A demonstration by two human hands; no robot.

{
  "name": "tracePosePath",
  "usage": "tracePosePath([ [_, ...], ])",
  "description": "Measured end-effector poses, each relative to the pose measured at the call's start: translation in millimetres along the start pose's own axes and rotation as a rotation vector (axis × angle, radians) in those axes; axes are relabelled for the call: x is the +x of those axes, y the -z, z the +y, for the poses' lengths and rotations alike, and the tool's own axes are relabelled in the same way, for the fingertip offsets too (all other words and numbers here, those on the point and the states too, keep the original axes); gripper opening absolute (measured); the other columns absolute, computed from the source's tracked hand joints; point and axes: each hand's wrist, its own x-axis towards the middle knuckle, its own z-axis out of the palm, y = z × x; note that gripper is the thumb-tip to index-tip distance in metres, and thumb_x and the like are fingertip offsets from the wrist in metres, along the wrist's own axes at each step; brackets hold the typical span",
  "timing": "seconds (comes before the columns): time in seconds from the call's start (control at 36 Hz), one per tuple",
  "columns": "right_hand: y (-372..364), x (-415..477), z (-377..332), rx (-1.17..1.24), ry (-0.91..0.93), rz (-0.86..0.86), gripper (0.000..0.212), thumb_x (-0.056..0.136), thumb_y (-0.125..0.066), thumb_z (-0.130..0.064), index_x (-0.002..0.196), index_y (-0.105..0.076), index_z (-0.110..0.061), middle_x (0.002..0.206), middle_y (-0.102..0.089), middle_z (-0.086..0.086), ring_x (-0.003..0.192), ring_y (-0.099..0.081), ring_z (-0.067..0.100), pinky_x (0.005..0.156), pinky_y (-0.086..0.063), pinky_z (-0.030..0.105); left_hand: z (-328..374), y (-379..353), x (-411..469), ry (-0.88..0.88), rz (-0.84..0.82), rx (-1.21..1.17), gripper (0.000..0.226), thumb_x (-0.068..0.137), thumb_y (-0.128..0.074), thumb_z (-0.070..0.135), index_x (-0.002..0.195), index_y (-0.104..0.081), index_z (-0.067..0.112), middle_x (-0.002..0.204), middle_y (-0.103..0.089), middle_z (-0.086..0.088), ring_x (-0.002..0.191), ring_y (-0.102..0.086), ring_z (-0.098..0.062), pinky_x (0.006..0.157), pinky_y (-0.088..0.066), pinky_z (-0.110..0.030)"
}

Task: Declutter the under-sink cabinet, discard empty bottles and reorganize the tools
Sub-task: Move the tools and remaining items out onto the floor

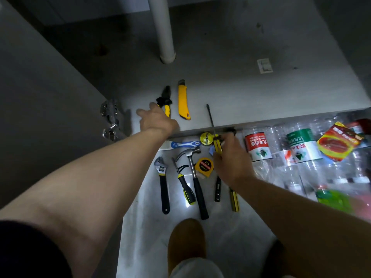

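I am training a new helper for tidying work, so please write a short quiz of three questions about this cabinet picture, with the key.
1. True or false: the utility knife lies on the cabinet floor, beside the pliers.
2. What does the right hand hold? A) a drill B) the long screwdriver C) a paintbrush
3. Fill in: the left hand is at the handles of the ____.

Key: 1 true; 2 B; 3 pliers.

yellow utility knife (183,101), yellow-black striped screwdriver (216,143), red-labelled bottle (258,146)
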Motion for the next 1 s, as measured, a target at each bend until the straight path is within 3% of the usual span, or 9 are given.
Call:
tracePosePath([
  [0.06,-5,-20,13,-0.027,-0.005,-0.032,0.035,0.095,-0.062,-0.022,0.125,-0.044,-0.017,0.115,-0.059,0.006,0.095,-0.064,0.025,0.082,-0.057,0.047,-6,-1,-10,0.022,-0.039,-0.083,0.076,0.080,-0.076,0.026,0.142,-0.032,0.015,0.143,-0.029,-0.020,0.116,-0.055,-0.041,0.087,-0.045,-0.034],
  [0.14,-12,-50,29,-0.054,-0.014,-0.120,0.032,0.096,-0.058,-0.025,0.123,-0.043,-0.018,0.120,-0.056,0.007,0.096,-0.065,0.029,0.083,-0.056,0.049,-20,-5,-32,0.042,0.010,-0.244,0.062,0.086,-0.065,0.017,0.138,-0.032,0.009,0.134,-0.047,-0.025,0.115,-0.056,-0.043,0.088,-0.048,-0.038],
  [0.25,-22,-78,44,-0.071,-0.116,-0.259,0.027,0.095,-0.058,-0.027,0.116,-0.044,-0.019,0.114,-0.059,0.005,0.102,-0.065,0.028,0.085,-0.054,0.042,-53,-27,-74,-0.025,0.134,-0.425,0.028,0.086,-0.055,0.007,0.108,-0.037,0.010,0.102,-0.057,-0.018,0.092,-0.058,-0.041,0.070,-0.045,-0.040],
  [0.39,-31,-90,60,-0.088,-0.246,-0.397,0.041,0.091,-0.062,-0.022,0.128,-0.045,-0.016,0.118,-0.062,0.005,0.112,-0.062,0.024,0.090,-0.052,0.034,-104,-66,-128,-0.061,0.065,-0.503,0.030,0.091,-0.058,0.023,0.095,-0.029,0.027,0.086,-0.053,-0.012,0.077,-0.058,-0.041,0.062,-0.046,-0.045],
  [0.5,-34,-85,66,-0.119,-0.267,-0.410,0.046,0.091,-0.062,-0.022,0.133,-0.044,-0.014,0.122,-0.062,0.008,0.113,-0.061,0.026,0.086,-0.048,0.031,-145,-88,-145,0.022,-0.040,-0.395,0.040,0.085,-0.056,0.004,0.103,-0.028,0.026,0.093,-0.056,-0.018,0.075,-0.060,-0.043,0.068,-0.053,-0.059],
  [0.58,-36,-78,69,-0.131,-0.291,-0.395,0.041,0.090,-0.062,-0.017,0.128,-0.045,-0.012,0.119,-0.062,0.010,0.111,-0.062,0.028,0.080,-0.043,0.028,-162,-94,-145,0.078,0.041,-0.345,0.039,0.086,-0.063,0.006,0.105,-0.032,0.019,0.095,-0.056,-0.019,0.082,-0.059,-0.041,0.073,-0.051,-0.051],
  [0.69,-35,-71,68,-0.139,-0.320,-0.376,0.042,0.089,-0.064,-0.014,0.126,-0.043,-0.013,0.116,-0.061,0.010,0.107,-0.062,0.029,0.082,-0.050,0.034,-169,-98,-133,0.184,0.093,-0.324,0.038,0.085,-0.066,0.003,0.110,-0.039,0.010,0.105,-0.052,-0.019,0.089,-0.056,-0.040,0.071,-0.043,-0.041],
  [0.86,-38,-67,60,-0.056,-0.192,-0.353,0.034,0.092,-0.063,-0.016,0.122,-0.047,-0.016,0.114,-0.058,0.006,0.105,-0.061,0.024,0.090,-0.056,0.041,-177,-104,-118,0.218,-0.013,-0.155,0.052,0.087,-0.066,0.012,0.131,-0.038,0.006,0.136,-0.044,-0.025,0.125,-0.044,-0.047,0.099,-0.042,-0.053],
  [1.0,-45,-63,50,-0.034,-0.119,-0.342,0.023,0.095,-0.058,-0.017,0.117,-0.052,-0.018,0.111,-0.060,0.003,0.100,-0.060,0.019,0.087,-0.055,0.038,-172,-110,-118,0.180,-0.029,-0.048,0.063,0.084,-0.071,0.019,0.136,-0.034,0.017,0.142,-0.034,-0.017,0.130,-0.037,-0.040,0.098,-0.047,-0.056],
])
